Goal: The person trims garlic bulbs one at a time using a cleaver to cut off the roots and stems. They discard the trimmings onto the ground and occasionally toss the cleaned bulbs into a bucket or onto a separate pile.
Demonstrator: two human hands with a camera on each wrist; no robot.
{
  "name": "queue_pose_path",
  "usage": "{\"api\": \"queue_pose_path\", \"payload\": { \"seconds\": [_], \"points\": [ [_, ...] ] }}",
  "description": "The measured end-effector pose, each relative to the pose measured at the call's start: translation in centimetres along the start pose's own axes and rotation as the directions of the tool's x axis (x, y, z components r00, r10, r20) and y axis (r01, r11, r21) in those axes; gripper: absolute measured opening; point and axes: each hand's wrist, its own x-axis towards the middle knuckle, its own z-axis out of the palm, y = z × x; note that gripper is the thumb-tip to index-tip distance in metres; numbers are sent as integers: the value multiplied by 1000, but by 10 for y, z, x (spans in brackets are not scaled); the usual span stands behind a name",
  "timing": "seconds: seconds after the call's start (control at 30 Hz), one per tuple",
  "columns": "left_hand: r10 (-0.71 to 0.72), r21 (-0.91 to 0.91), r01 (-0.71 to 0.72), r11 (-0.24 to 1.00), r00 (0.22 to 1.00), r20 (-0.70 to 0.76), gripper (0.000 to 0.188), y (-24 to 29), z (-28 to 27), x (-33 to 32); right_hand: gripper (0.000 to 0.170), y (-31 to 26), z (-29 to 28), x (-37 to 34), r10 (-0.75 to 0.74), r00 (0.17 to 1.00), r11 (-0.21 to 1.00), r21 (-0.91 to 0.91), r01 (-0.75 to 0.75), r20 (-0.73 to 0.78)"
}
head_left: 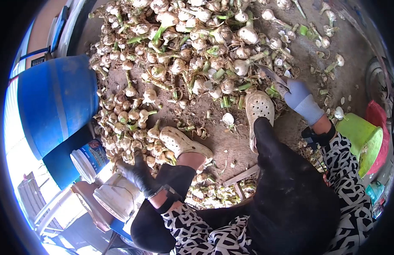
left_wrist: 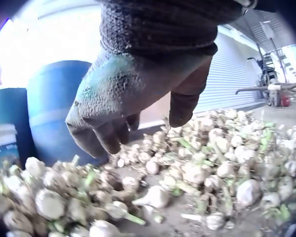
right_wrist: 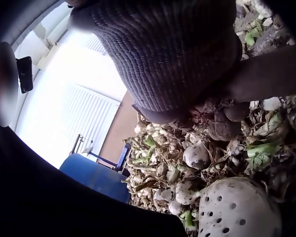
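Observation:
The left hand (head_left: 139, 174), in a dark glove, is over the near edge of a smaller heap of garlic bulbs (head_left: 125, 114). The left wrist view shows this hand (left_wrist: 123, 94) with fingers hanging loosely bent and nothing visible between them, above bulbs (left_wrist: 50, 203). In a pale glove, the right hand (head_left: 299, 97) grips a knife (head_left: 273, 78), its blade angled up and left beside the large garlic pile (head_left: 197, 46). Seen from the right wrist, the glove (right_wrist: 163, 54) covers the grip, and a broad flat blade (right_wrist: 271, 74) extends to the right.
Two clog-shod feet (head_left: 180, 142) stand among bulbs and scraps. Blue barrels (head_left: 57, 102) and white buckets (head_left: 116, 197) line the left. A lime-green tub (head_left: 360, 140) lies at the right beside a red cloth (head_left: 377, 136). A wooden strip (head_left: 241, 175) lies between the legs.

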Motion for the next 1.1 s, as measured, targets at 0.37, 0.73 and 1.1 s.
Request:
{"api": "queue_pose_path", "payload": {
  "seconds": [0.37,0.73,1.1],
  "points": [
    [63,185,-311,932,641,765,51,109,158,-7,20,-12,11,-3,-203,979,976,-80,202,1],
    [352,-617,727,302,516,781,39,156,65,-76,11,-89,8,-3,-519,851,854,103,511,78],
    [521,-437,864,248,262,813,41,205,57,-105,15,-53,-1,-21,-375,927,777,542,321,-11]
  ]
}}
